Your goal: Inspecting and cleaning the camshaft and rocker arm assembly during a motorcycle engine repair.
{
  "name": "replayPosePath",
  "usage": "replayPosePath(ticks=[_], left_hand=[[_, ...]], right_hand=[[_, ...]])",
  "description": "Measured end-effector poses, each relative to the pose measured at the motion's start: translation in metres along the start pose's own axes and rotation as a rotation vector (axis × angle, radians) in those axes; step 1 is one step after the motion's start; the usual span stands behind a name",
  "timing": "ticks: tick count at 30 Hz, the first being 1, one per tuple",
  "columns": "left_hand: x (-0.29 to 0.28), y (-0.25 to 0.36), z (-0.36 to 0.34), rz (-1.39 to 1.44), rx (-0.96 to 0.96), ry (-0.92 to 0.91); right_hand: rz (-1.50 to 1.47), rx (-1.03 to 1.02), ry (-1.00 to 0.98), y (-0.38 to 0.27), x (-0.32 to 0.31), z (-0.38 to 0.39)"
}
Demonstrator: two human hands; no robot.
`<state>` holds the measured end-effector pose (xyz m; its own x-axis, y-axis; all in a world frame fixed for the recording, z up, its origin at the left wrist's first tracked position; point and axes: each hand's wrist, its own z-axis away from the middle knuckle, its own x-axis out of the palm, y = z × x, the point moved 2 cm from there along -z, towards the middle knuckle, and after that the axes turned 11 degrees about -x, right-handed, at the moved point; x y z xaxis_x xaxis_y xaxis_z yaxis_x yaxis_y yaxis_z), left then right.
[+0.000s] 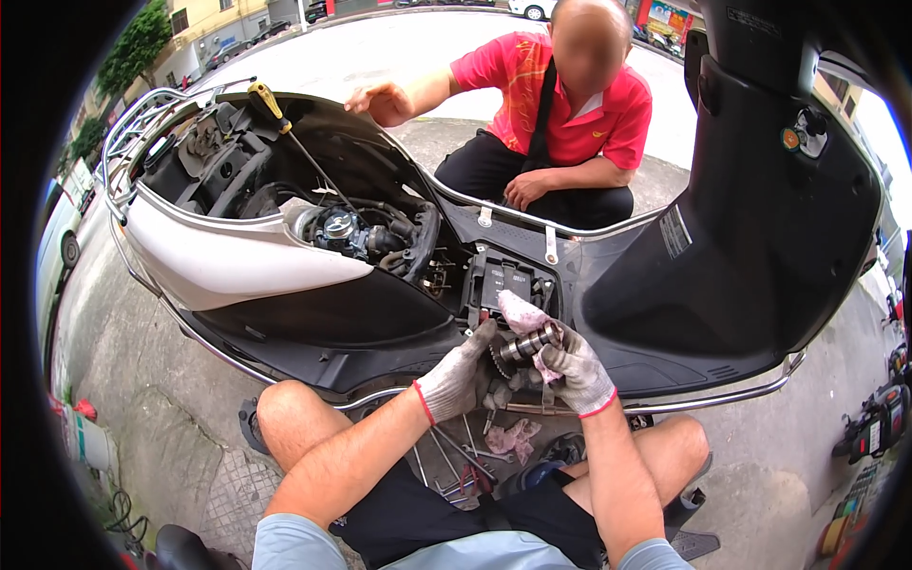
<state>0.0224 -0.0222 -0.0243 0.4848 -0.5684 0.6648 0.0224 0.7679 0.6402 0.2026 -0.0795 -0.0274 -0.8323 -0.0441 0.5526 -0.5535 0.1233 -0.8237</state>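
In grey-white work gloves with red cuffs, both my hands are closed around a short, shiny camshaft (530, 344) with a dark toothed gear at its left end. My left hand (458, 376) grips the gear end. My right hand (580, 372) holds the other end, with a pink-and-white rag (520, 311) bunched against the shaft. Some of the fingers are hidden behind the part. Just beyond the hands, the scooter's (256, 261) floorboard opening shows a black battery (506, 277). To the left, its seat is off and the engine bay with a carburetor (340, 226) lies exposed.
A yellow-handled screwdriver (269, 103) leans in the engine bay. Across the scooter crouches a person in a red shirt (597, 123), one hand at the body's edge. Wrenches, pliers (468, 480) and another crumpled rag (513, 439) lie on the ground between my legs.
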Motion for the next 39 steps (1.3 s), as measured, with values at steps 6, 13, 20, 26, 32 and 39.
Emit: replayPosePath(ticks=[6, 13, 20, 26, 32, 39], left_hand=[[-0.007, -0.005, -0.005, 0.076, -0.058, -0.067], [-0.018, -0.019, -0.011, -0.066, 0.152, 0.105], [-0.006, -0.011, -0.008, -0.315, 0.238, 0.334], [-0.015, -0.015, -0.009, -0.034, 0.186, 0.107], [-0.019, -0.013, -0.010, 0.090, 0.129, 0.104], [-0.018, -0.012, -0.011, 0.179, 0.152, 0.162]], right_hand=[[0.042, -0.075, 0.051, 0.010, -0.003, -0.001], [0.070, -0.105, 0.268, 0.033, -0.001, 0.001], [0.158, -0.052, 0.312, 0.029, 0.007, 0.002], [0.298, -0.114, 0.304, 0.032, 0.004, 0.005], [0.218, -0.140, 0.321, 0.037, -0.006, 0.010], [0.253, -0.109, 0.366, 0.039, -0.018, 0.018]])
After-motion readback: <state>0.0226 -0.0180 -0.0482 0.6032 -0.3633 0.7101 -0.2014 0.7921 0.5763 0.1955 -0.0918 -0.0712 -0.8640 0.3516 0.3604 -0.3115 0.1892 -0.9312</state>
